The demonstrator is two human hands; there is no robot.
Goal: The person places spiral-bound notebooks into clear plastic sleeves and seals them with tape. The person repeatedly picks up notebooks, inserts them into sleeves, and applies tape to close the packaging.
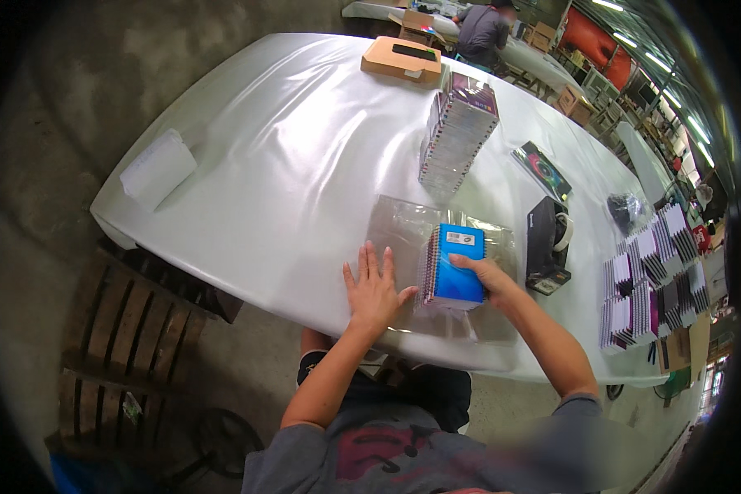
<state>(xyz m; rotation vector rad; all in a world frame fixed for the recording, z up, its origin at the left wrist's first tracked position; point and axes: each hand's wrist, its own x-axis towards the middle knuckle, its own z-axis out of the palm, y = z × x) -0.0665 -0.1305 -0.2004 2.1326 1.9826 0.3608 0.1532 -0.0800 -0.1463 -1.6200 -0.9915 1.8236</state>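
Note:
A stack of spiral notebooks with a blue cover (459, 272) and a small white label lies on a clear plastic sheet (399, 221) near the table's front edge. My right hand (487, 276) grips the stack at its right side, thumb on the blue cover, its other fingers mostly hidden. Flat on the plastic, just left of the spiral edge, my left hand (372, 290) has its fingers spread and holds nothing. Behind the sheet stands a tall pile of plastic-wrapped spiral notebooks (461, 132).
Right of the sheet is a black tape dispenser (545, 247). Beyond it lies a dark, colourful packet (543, 170). Several notebook piles (652, 276) crowd the right side. A cardboard box (387, 59) sits at the back, a white paper roll (158, 169) at left. Another person (483, 34) works farther off.

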